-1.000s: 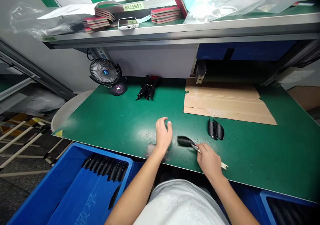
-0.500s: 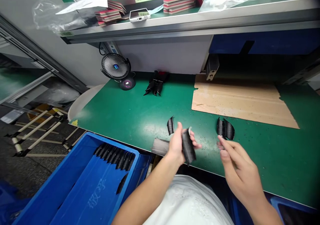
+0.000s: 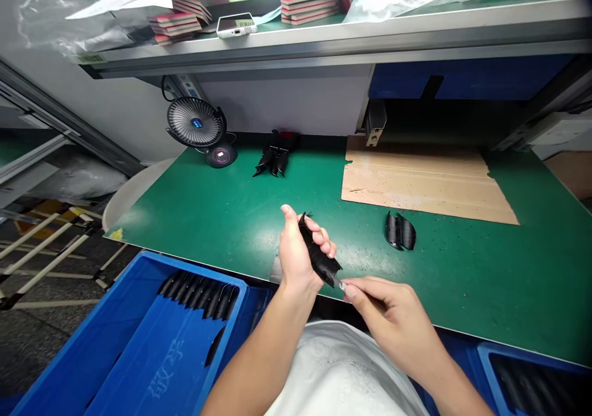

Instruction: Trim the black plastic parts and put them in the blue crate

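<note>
Green bench mat (image 3: 194, 219) lies below both hands, now lifted off it. The left hand (image 3: 296, 249) has closed around a ribbed black plastic piece (image 3: 318, 256), while the right hand (image 3: 393, 317) narrows to a pinch just beside its tip.

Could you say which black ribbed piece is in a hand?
The black piece in the left hand; others lie on the green mat or in a blue bin.

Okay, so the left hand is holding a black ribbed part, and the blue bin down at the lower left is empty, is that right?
Not quite: the blue bin isn't empty. It holds a row of long black parts, as the head view shows. The rest stands: the left hand is holding a black ribbed part.
</note>
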`<state>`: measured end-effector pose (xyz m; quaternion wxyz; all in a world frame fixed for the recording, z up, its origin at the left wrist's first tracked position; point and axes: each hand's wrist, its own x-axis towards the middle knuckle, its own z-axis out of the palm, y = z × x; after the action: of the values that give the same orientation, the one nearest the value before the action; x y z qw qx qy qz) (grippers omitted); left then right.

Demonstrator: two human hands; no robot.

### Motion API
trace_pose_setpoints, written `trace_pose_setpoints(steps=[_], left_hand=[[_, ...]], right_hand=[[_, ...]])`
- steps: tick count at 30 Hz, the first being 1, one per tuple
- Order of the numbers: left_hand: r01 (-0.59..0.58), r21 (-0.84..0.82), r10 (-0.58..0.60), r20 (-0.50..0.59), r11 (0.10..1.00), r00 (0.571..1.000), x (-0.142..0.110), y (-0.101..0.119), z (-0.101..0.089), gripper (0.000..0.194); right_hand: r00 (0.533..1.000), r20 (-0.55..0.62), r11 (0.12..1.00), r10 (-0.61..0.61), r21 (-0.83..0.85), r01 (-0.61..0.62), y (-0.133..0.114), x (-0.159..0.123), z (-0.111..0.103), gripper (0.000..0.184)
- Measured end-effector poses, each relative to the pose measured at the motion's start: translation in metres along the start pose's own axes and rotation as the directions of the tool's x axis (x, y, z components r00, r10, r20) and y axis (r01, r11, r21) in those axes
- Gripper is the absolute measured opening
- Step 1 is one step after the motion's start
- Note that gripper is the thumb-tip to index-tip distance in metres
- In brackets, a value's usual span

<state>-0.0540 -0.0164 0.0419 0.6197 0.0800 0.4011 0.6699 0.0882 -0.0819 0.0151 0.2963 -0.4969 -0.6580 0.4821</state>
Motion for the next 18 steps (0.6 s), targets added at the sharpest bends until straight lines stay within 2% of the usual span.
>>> trace_pose_setpoints(steps=[3, 7, 18], left_hand=[[-0.003, 0.027, 0.003, 0.014, 1.000, 1.000, -0.003, 0.001, 0.001, 0.052], [-0.006, 0.045, 0.005, 0.020, 0.999, 1.000, -0.008, 0.003, 0.002, 0.049], [-0.019, 0.035, 0.018, 0.014, 0.999, 1.000, -0.015, 0.004, 0.002, 0.048]], right_hand=[[0.998, 0.064, 1.000, 0.020, -0.016, -0.019, -0.002, 0.000, -0.004, 0.029], [0.996, 0.084, 0.999, 0.043, -0.035, -0.040, -0.003, 0.001, -0.004, 0.033], [0.997, -0.051, 0.984, -0.063, -0.167, 0.054, -0.002, 0.002, 0.002, 0.027]])
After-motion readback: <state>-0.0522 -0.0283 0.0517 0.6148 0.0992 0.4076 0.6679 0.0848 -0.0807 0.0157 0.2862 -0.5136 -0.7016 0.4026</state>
